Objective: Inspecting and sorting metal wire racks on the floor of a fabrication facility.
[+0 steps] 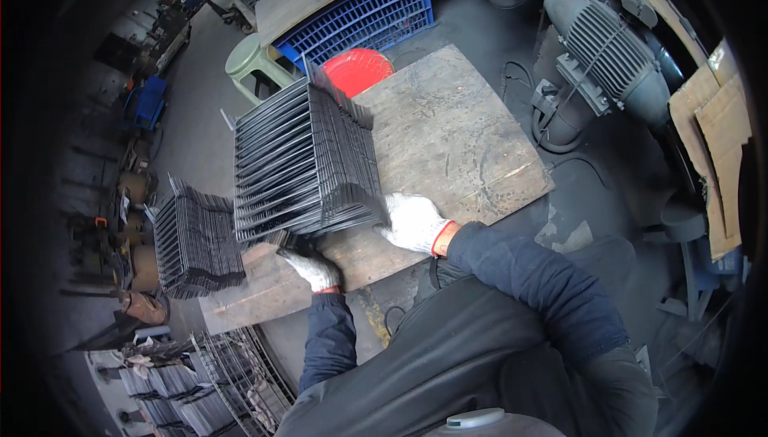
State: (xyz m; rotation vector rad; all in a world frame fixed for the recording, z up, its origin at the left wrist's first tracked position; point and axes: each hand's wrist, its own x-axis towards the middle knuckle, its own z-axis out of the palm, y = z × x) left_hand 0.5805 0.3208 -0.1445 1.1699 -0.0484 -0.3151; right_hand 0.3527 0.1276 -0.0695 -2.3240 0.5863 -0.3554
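Note:
A large stack of nested, bent metal wire racks (276,161) stands on the wooden tabletop (456,117) in front of me. My right hand (414,223), in a white knit glove with a red cuff, grips the near right corner of this stack. Under its near lower edge is my left hand (310,267), gloved the same way, with its fingers curled against the wires and partly hidden. A second, smaller stack of wire racks (200,241) sits at the table's left end, apart from my hands.
Beyond the table are a red round stool seat (356,71), a pale green stool (254,61) and a blue plastic crate (360,21) under another board. A big grey motor (612,45) and cardboard (712,141) stand at the right. A wire basket (240,365) is at lower left.

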